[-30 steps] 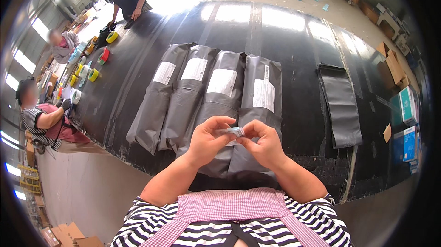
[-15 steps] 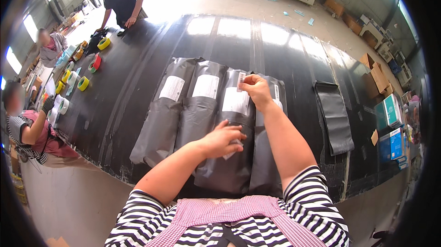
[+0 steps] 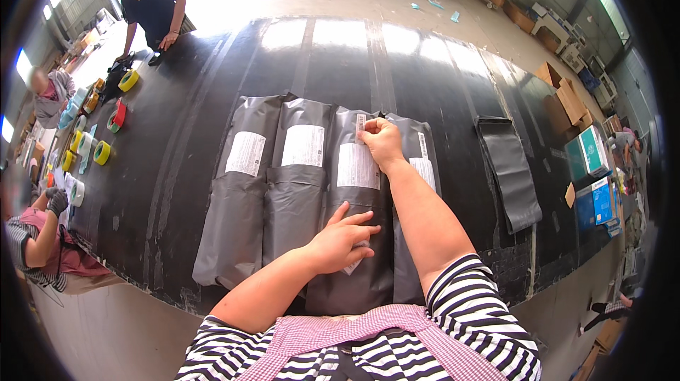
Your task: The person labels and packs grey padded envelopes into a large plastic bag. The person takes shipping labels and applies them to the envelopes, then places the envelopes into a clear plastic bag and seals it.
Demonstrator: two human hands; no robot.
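Side by side on the black table lie several grey plastic mailing bags, filled and each bearing a white label. My right hand [image 3: 383,142] is closed in a pinch on a small white barcode sticker [image 3: 360,123], at the upper part of the third bag [image 3: 347,214] from the left, above its large label [image 3: 358,166]. Lower on that bag is my left hand [image 3: 341,242], index finger and thumb stretched apart. A small white slip of paper [image 3: 356,260] is tucked under its curled lower fingers, mostly covered.
A stack of flat grey bags [image 3: 508,172] lies to the right. Tape rolls [image 3: 102,153] line the left edge, where other people stand. Blue boxes [image 3: 604,200] and an open carton [image 3: 570,102] are at the far right.
The view has shifted a little, so the surroundings sit further left. My right hand still pinches the sticker at the bag; my left hand's fingers have spread slightly over the bag.
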